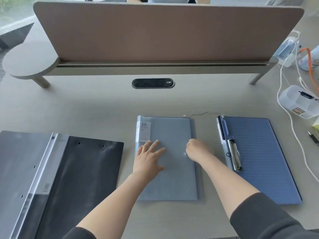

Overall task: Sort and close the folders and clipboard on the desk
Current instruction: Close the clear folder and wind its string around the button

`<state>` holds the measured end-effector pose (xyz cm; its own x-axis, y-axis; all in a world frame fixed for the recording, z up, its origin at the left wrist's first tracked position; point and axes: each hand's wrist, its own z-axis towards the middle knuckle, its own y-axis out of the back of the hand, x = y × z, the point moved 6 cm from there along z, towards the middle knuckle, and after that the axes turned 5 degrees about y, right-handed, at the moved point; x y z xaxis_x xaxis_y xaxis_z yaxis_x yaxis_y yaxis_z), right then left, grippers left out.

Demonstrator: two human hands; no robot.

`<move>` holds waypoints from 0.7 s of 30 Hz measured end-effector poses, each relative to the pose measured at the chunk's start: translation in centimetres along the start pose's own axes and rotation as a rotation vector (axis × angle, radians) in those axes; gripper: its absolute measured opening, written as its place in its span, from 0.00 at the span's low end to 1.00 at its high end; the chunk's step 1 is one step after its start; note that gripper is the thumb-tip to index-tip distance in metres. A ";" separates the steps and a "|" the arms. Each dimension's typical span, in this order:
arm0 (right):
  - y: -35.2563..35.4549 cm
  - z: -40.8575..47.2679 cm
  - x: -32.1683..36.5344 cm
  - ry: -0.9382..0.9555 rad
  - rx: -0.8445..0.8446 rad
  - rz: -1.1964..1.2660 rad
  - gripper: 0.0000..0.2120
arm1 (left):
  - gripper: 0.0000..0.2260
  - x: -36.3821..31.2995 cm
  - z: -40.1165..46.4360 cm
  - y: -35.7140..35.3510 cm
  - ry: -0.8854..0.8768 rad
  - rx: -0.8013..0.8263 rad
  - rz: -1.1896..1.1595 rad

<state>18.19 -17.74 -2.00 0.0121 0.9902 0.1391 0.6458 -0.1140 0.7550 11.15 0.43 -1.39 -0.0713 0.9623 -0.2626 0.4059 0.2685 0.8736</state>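
Observation:
A pale blue pocket folder (170, 131) lies closed in the middle of the desk, with a white "20" label at its top left. My left hand (149, 157) rests flat on its cover, fingers spread. My right hand (196, 150) sits at the folder's right edge with its fingers curled down; whether they pinch the edge is hidden. A dark blue clipboard folder (259, 157) lies to the right, its metal clip (233, 155) showing along the left side. A black folder (81, 178) lies spread open on the left.
A brown divider panel (164, 31) on a low shelf runs across the back. A black cable port (153, 83) sits in the desk. White and orange cables, a clear plastic box (296, 102) and a pen (313, 138) crowd the right edge.

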 end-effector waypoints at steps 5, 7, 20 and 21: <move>-0.4 -0.3 1.8 0.071 -0.053 -0.229 0.13 | 0.32 0.0 0.1 -0.1 -0.008 -0.003 -0.015; -0.5 -0.7 3.1 0.114 -0.090 -0.315 0.14 | 0.32 0.1 0.1 -0.2 -0.005 -0.002 -0.017; -2.8 -4.7 1.9 0.170 -0.262 -0.072 0.07 | 0.32 0.1 0.3 -0.3 0.009 -0.009 -0.011; -3.0 -4.9 1.0 0.112 -0.260 0.011 0.08 | 0.32 0.2 0.2 -0.3 0.011 -0.010 -0.009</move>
<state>12.53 -16.80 -1.04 -0.0755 0.9754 0.2073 0.4281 -0.1561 0.8902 11.23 0.50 -1.83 -0.0845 0.9603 -0.2659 0.3963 0.2772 0.8753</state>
